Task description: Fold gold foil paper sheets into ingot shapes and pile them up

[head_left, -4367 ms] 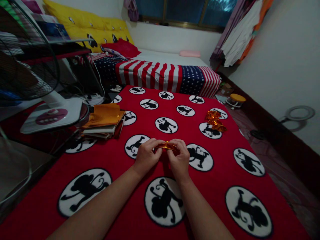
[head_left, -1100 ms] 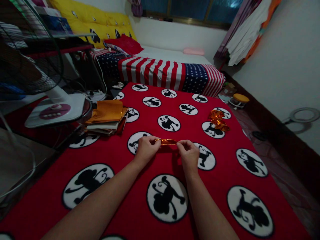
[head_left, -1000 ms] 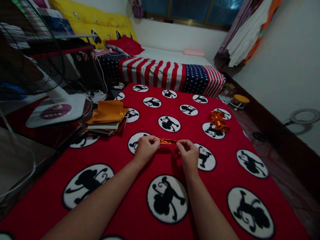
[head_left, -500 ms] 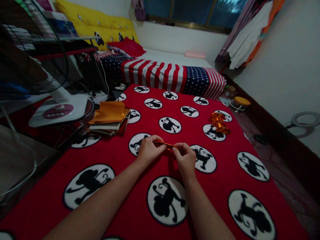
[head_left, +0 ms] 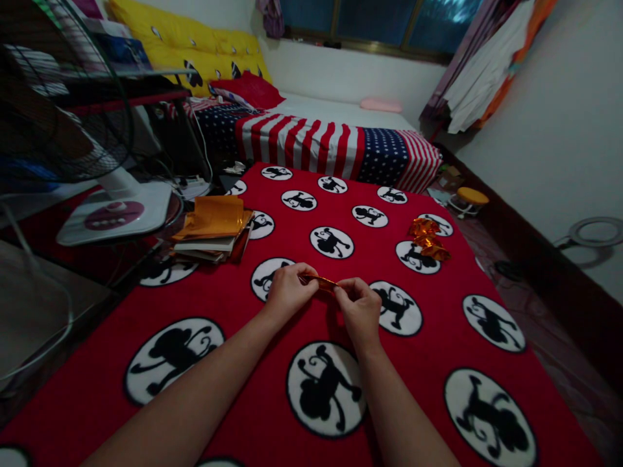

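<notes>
My left hand (head_left: 292, 288) pinches the left end of a narrow folded strip of shiny orange foil paper (head_left: 327, 283). At the strip's right end, the thumb and fingers of my right hand (head_left: 359, 305) are closed on it. Both hands are above the red cloth with white circles and black monkeys (head_left: 233, 363). Several crumpled or folded orange foil pieces (head_left: 428, 239) lie together at the right. To the left sits a stack of orange and pale paper sheets (head_left: 214, 220).
A standing fan (head_left: 114, 217) is at the left beside a desk. Beyond the cloth stands a bed with a stars-and-stripes cover (head_left: 302, 143). On the floor at right are a yellow stool (head_left: 472, 196) and a ring-shaped stand (head_left: 596, 230).
The foil strip shifts slightly between my fingers, with a little more of it showing near the left thumb. Both hands stay in nearly the same place.
</notes>
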Available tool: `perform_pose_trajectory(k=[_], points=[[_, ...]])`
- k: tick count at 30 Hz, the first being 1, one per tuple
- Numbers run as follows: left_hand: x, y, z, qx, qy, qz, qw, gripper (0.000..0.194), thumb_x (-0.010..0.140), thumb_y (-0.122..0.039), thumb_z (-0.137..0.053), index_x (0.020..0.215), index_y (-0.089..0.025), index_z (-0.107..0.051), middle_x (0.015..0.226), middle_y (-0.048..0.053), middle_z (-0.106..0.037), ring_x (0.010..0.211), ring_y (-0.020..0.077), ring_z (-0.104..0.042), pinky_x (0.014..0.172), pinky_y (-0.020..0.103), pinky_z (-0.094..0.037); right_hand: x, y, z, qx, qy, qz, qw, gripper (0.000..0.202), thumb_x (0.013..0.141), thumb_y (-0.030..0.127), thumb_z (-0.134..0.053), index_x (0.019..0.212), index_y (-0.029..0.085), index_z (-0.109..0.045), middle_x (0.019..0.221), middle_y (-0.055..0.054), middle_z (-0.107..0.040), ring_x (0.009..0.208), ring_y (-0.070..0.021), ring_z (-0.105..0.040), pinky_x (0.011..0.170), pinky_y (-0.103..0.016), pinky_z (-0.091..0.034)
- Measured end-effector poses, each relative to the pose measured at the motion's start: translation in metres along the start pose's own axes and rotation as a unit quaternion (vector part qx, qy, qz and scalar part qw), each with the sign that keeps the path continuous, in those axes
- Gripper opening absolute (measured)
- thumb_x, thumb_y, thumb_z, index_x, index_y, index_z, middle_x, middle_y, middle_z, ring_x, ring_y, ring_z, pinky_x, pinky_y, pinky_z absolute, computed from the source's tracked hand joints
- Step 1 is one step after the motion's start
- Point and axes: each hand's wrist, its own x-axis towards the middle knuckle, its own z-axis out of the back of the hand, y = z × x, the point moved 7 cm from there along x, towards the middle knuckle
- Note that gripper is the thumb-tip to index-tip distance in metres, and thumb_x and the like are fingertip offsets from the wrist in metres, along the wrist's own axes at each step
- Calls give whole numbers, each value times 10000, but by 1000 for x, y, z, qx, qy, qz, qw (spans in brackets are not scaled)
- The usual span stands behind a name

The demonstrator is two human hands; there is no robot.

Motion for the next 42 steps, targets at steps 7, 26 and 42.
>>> perform_pose_trajectory(k=[7, 26, 42], points=[[2, 6, 1, -4, 1, 29, 1000, 250, 687, -164, -556, 846, -192, -747, 752, 13, -748, 661, 141, -673, 637, 223, -500, 0, 2, 4, 1, -14, -6, 1000, 114, 737, 288, -622, 721, 180, -655, 617, 0, -647, 539, -142, -586, 524, -236, -434], [-7, -7, -5, 12, 29, -33, 999, 150, 682, -156, -580, 722, -177, -723, 677, 17, -725, 611, 132, -644, 587, 216, -457, 1, 21, -5, -261, 13, 13, 965, 191, 730, 414, -641, 837, 259, -670, 740, -4, -722, 713, -203, -675, 617, -270, -408], [-4, -9, 10, 42, -25, -72, 996, 192, 698, -137, -562, 790, -189, -722, 677, -3, -702, 615, 123, -625, 623, 216, -444, 8, 15, 12, -251, -6, 44, 967, 181, 790, 358, -567, 827, 234, -694, 733, -6, -709, 646, -168, -636, 609, -257, -395]])
